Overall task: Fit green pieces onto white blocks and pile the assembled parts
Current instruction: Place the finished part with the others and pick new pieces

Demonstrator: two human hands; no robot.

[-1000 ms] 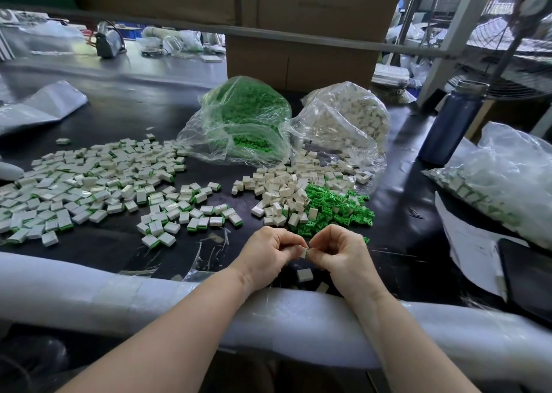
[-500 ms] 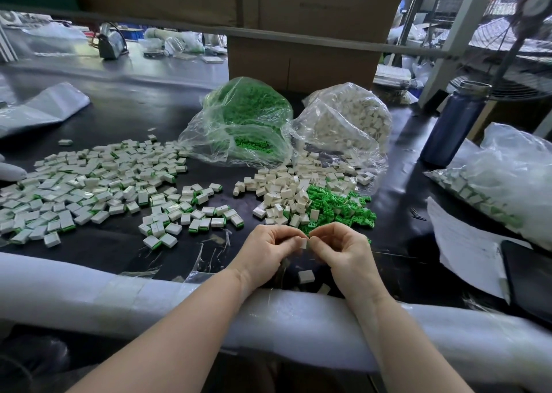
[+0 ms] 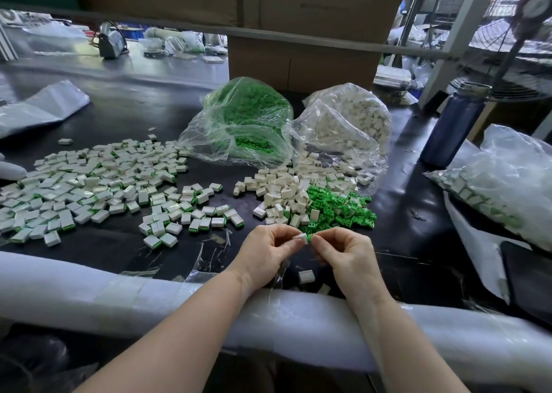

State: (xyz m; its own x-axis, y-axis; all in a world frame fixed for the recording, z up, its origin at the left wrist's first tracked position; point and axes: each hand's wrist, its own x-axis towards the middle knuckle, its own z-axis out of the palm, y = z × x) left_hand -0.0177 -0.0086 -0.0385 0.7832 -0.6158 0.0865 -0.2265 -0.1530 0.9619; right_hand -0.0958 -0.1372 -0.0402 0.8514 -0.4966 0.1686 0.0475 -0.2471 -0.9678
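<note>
Hands meet low in the middle of the frame, just above the padded white edge (image 3: 149,297) of the dark bench (image 3: 125,118). The left hand (image 3: 263,255) pinches a white block (image 3: 299,238) between thumb and curled fingers; the right hand (image 3: 348,254) pinches a green piece (image 3: 309,238) that touches the block's right end. Just behind the hands, at centre, loose white blocks (image 3: 286,192) lie heaped beside a pile of green pieces (image 3: 337,206). Further back stand a clear bag of green pieces (image 3: 248,118) and, to its right, a clear bag of white blocks (image 3: 352,121). Assembled parts (image 3: 89,177), white with green ends, spread across the left of the frame. A single white block (image 3: 306,276) lies on the bench under the hands. A blue bottle (image 3: 457,124) stands at the right, and another filled plastic bag (image 3: 504,180) lies at the right edge.
</note>
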